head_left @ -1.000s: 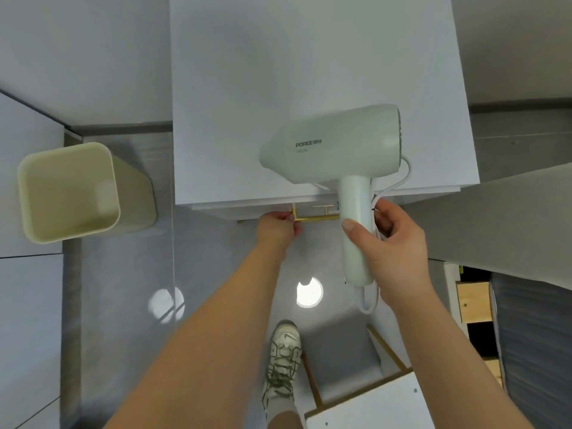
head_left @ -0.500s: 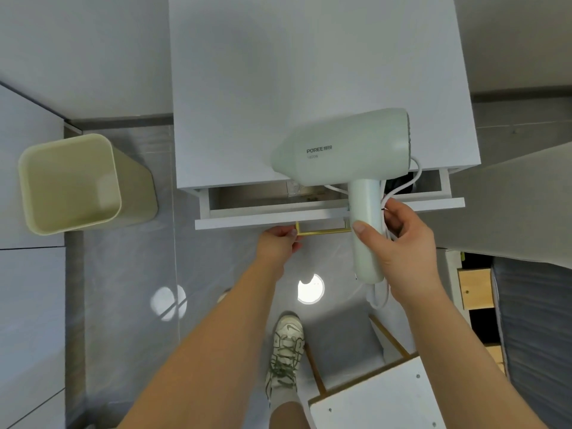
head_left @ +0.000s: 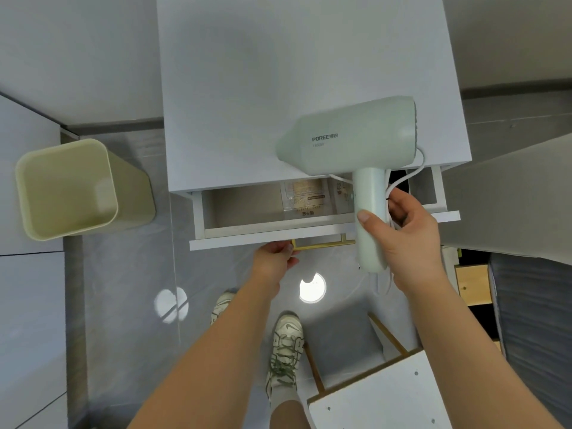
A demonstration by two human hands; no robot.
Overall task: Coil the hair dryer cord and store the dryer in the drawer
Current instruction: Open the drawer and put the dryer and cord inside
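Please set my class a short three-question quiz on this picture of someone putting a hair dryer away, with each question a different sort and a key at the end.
1. True or false: the drawer stands open.
2. Which hand grips the hair dryer? A. left hand B. right hand
3. Fill in: the left hand holds the drawer's gold ____.
Key: 1 true; 2 B; 3 handle.

A home is indicated, likely a bedroom or dressing corner. A white cabinet [head_left: 294, 88] with a drawer [head_left: 241, 209] and gold handle [head_left: 322, 244] is set against the wall. A cream bin [head_left: 133, 193] is placed beside it on a grey tiled floor [head_left: 123, 305], and packets [head_left: 305, 196] are kept in the drawer.
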